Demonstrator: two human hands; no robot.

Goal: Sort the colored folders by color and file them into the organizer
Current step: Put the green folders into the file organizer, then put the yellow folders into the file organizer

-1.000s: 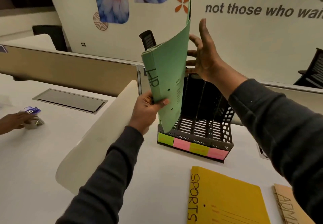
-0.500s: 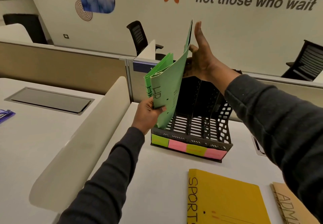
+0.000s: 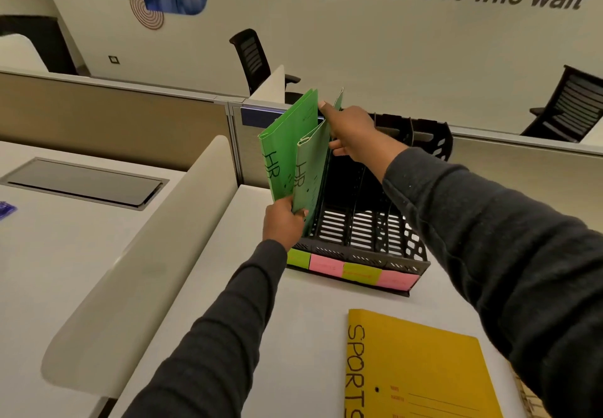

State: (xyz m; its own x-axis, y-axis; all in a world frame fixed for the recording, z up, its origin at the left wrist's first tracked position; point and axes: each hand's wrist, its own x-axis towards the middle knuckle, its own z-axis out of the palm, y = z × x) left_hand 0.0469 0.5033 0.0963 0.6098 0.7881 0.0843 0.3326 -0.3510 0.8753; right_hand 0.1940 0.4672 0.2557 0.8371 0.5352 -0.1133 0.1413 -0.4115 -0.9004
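**Green HR folder down in the organizer's left slot**

Against half a second ago: the nearer green folder has come down from its raised position and now stands in the leftmost compartment of the organizer, just beside a second green folder. The right hand has dropped with it.

Left hand: fingers and thumb curled round the nearer folder's lower spine edge.

Right hand: index finger straight along the folder's top edge. Cannot tell whether the remaining fingers hold the cover.

Both folders are matte card with a rounded fold and "HR" handwritten in black. The organizer is black plastic with a slotted floor, upright dividers and a perforated side. It stands at the table's far edge, and its front lip carries square paper labels, alternately green and pink.

A yellow folder marked "SPORTS" lies flat towards the near edge.
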